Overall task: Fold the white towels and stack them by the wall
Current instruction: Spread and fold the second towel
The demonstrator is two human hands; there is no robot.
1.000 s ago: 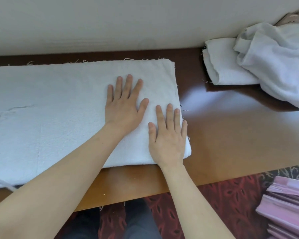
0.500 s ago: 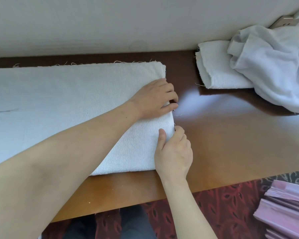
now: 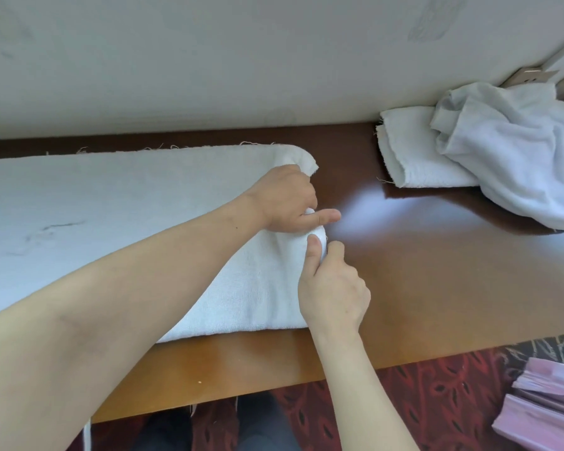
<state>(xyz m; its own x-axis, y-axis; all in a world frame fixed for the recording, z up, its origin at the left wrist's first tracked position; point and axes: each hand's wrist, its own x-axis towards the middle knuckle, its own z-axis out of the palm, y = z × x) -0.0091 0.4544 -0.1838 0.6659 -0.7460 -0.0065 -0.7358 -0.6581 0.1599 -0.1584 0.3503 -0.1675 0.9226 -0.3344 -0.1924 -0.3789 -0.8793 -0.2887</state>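
Short end of the half-folded towel [image 3: 127, 206] is gripped by the left hand [image 3: 287, 196], fingers curled, and pinched just beside it by the right hand [image 3: 332, 288], while beyond the fingertips one folded towel [image 3: 414, 157] is stacked at the wall and a crumpled towel [image 3: 518, 164] is judged still to be folded.

Spread towel [image 3: 127, 206] and crumpled pile [image 3: 508, 164] are plain white, wall [image 3: 209, 60] is off-white. Surface [image 3: 437, 271] is orange-brown, darker at the back. Carpet [image 3: 437, 395] is deep red with a dark leafy print.
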